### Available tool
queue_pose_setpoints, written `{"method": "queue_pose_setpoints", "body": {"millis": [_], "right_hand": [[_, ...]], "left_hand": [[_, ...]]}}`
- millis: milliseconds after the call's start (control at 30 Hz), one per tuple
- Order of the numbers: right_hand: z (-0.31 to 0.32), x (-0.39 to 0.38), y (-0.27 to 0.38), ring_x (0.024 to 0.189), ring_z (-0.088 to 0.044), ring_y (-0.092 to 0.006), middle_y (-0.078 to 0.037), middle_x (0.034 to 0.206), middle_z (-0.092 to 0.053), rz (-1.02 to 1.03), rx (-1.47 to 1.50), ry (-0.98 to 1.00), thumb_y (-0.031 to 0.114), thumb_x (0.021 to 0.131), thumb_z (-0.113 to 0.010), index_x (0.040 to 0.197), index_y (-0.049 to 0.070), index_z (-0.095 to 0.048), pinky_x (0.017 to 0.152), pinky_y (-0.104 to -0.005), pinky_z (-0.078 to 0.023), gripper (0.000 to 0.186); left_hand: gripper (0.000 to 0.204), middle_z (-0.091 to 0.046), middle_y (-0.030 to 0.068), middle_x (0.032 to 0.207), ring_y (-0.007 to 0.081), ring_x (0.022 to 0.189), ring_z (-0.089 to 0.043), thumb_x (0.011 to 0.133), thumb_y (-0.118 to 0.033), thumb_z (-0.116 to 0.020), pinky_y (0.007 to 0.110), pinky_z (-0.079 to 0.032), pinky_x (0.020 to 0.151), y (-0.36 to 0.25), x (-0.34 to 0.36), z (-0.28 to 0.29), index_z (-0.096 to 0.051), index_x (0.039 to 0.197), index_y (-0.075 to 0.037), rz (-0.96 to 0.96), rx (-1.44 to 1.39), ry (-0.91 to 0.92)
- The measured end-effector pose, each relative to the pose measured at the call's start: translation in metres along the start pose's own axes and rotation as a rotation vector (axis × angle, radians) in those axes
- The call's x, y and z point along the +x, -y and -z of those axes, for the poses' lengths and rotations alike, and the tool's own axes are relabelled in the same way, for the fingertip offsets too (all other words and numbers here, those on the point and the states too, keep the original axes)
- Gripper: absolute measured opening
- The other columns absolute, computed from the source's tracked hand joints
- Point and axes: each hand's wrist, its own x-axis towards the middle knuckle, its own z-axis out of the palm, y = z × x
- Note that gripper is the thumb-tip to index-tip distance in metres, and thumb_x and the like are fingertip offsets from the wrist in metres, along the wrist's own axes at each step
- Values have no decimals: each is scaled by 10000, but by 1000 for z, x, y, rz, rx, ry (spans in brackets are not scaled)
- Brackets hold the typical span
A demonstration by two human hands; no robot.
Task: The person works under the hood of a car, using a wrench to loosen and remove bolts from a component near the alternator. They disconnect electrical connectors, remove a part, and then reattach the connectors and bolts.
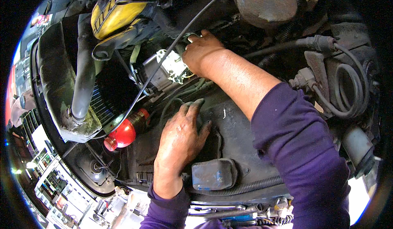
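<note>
My right hand [202,55] reaches into the engine bay beside a silver metal component [171,66]. Its fingers curl around a dark part at the component's upper right; what they grip is unclear. My left hand [180,135] is lower, palm down with fingers apart, against the dark sloping panel [223,118] among thin hoses, holding nothing visible. A red rounded container [125,134] lies to its left. A thin black cable [188,27] runs diagonally across the component. A small worn box [211,173] sits below my left hand.
A yellow and black engine part [112,14] is at upper left, above a dark radiator shroud with hose [84,98]. A round rusty cover [266,2] and looped cables [348,87] are at right. Metal tools [229,208] lie along the near edge.
</note>
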Motion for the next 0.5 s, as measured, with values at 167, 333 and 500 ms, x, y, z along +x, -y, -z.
{"method": "queue_pose_setpoints", "body": {"millis": [167,333,500], "right_hand": [[0,6,-9,1356,-566,-268,-88,1366,-681,-12,142,22,132,946,-625,1251,112,-732,1156,-461,-411,325],[3,7,-18,1245,-653,-314,-139,1321,-696,-7,215,11,117,939,-644,1241,70,-723,1084,-430,-496,316],[-2,13,-22,1270,-635,-323,-144,1359,-672,-31,290,6,157,959,-632,1266,78,-705,1082,-454,-495,325]], "left_hand": [[576,-626,235,1269,433,1127,-642,923,-258,-720,478,-536,966,1,2,-3,-529,1424,-47,-12,-14,-4],[565,-635,233,1257,431,1129,-642,924,-258,-721,478,-537,967,2,3,-6,-538,1417,-52,-19,-32,4],[563,-633,228,1271,426,1139,-641,920,-251,-728,472,-537,972,4,3,-8,-541,1415,-57,-46,-41,-19]]}}
